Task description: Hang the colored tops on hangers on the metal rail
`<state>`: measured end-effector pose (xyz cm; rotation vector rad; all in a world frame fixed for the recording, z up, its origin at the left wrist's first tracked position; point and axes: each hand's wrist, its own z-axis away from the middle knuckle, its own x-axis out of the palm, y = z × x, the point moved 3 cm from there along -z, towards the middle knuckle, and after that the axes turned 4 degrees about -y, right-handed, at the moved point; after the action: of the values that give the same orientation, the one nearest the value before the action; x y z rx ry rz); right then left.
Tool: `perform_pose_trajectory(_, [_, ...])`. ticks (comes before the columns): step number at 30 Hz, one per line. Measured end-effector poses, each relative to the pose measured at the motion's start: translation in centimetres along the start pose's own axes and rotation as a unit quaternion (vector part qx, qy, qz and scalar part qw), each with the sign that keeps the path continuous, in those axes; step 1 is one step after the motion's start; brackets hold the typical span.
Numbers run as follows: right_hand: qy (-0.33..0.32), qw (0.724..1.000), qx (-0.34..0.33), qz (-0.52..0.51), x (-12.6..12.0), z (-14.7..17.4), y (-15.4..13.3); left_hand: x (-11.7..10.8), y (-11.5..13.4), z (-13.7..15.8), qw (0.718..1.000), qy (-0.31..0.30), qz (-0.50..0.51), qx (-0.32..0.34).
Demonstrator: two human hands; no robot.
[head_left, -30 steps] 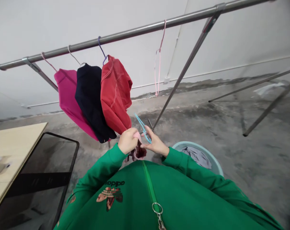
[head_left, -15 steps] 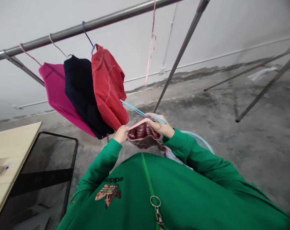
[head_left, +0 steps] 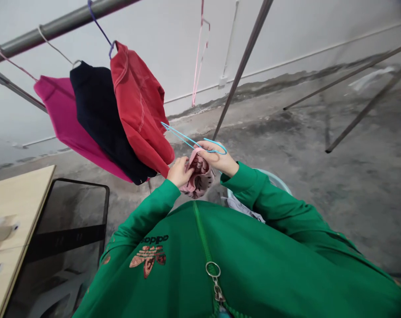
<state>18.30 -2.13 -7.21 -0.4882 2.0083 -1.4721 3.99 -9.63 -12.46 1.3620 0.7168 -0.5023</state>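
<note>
A pink garment with dark marks (head_left: 200, 179) is bunched between my two hands in front of my chest, its opening facing up. My left hand (head_left: 179, 172) grips the near-left part of its edge, fingers closed on the cloth. With my right hand (head_left: 222, 157) I pinch the far-right edge of the same garment. That hand also holds a light blue clothes hanger (head_left: 178, 133), which sticks out to the left toward a hanging red garment (head_left: 137, 104). What kind of garment the pink one is, I cannot tell.
A dark garment (head_left: 101, 115) and a magenta garment (head_left: 63, 106) hang from a metal rail (head_left: 67, 24). A pink hanger (head_left: 197, 62) hangs farther right. Below my right forearm stands a light blue basin (head_left: 276, 180) with cloth in it. At left is a wooden tabletop (head_left: 24, 190).
My hands have come closer together, and the garment's opening has gone from stretched wide to bunched. The hanger has stayed in my right hand. The whole view has shifted slightly.
</note>
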Motion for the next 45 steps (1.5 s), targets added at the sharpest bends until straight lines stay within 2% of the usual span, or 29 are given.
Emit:
perform_pose_trajectory(2, [-0.016, 1.0, -0.007, 0.006, -0.1, 0.0, -0.5, 0.4, -0.7, -0.8, 0.999, 0.009, 0.021, -0.03])
perform_pose_trajectory(5, [-0.021, 1.0, -0.006, 0.021, -1.2, -0.2, -0.3, 0.0, -1.7, -1.9, 0.996, -0.017, 0.076, -0.05])
perform_pose_trajectory(11, [-0.006, 0.994, 0.026, 0.105, -3.7, -0.8, 2.7, -2.5, -2.2, -2.1, 0.985, -0.052, 0.15, -0.066])
perform_pose_trajectory(13, [-0.004, 0.993, 0.041, 0.112, -4.0, -0.7, 3.8, -3.4, -2.1, -2.2, 0.986, -0.035, 0.15, -0.057])
perform_pose_trajectory(16, [0.005, 0.992, 0.041, 0.12, -3.9, -0.5, 4.7, -4.8, -1.7, -2.7, 0.994, 0.038, 0.105, -0.013])
perform_pose_trajectory(19, [0.017, 0.989, 0.029, 0.143, -3.7, -0.4, 4.9, -5.1, -1.4, -3.1, 0.983, 0.076, 0.168, -0.023])
perform_pose_trajectory(22, [0.02, 0.986, 0.022, 0.166, -3.2, -0.7, 4.9, -4.2, -1.0, -3.1, 0.96, 0.035, 0.269, -0.072])
perform_pose_trajectory(26, [0.044, 0.984, 0.024, 0.172, -3.6, -0.7, 4.4, -3.6, -0.1, -3.0, 0.928, -0.039, 0.368, -0.053])
perform_pose_trajectory(29, [0.038, 0.989, 0.01, 0.143, -5.7, 0.3, 3.1, -4.2, -0.1, -3.3, 0.905, -0.024, 0.423, -0.045])
perform_pose_trajectory(34, [-0.058, 0.994, 0.064, 0.063, -11.0, 4.2, -0.1, -4.9, -1.6, -3.9, 0.92, 0.039, 0.375, -0.108])
perform_pose_trajectory(36, [-0.09, 0.991, 0.085, 0.051, -12.0, 5.7, -0.9, -4.8, -2.1, -4.1, 0.925, 0.061, 0.354, -0.122])
perform_pose_trajectory(39, [-0.134, 0.984, 0.113, 0.038, -10.9, 6.7, -0.8, -4.2, -2.3, -4.3, 0.935, 0.064, 0.324, -0.126])
perform_pose_trajectory(42, [-0.166, 0.976, 0.141, 0.026, -7.5, 5.9, 0.7, -3.4, -1.7, -4.2, 0.952, 0.047, 0.279, -0.114])
perform_pose_trajectory(45, [-0.172, 0.975, 0.138, 0.012, -4.0, 4.2, 2.2, -2.7, -0.6, -3.8, 0.971, 0.023, 0.221, -0.084])
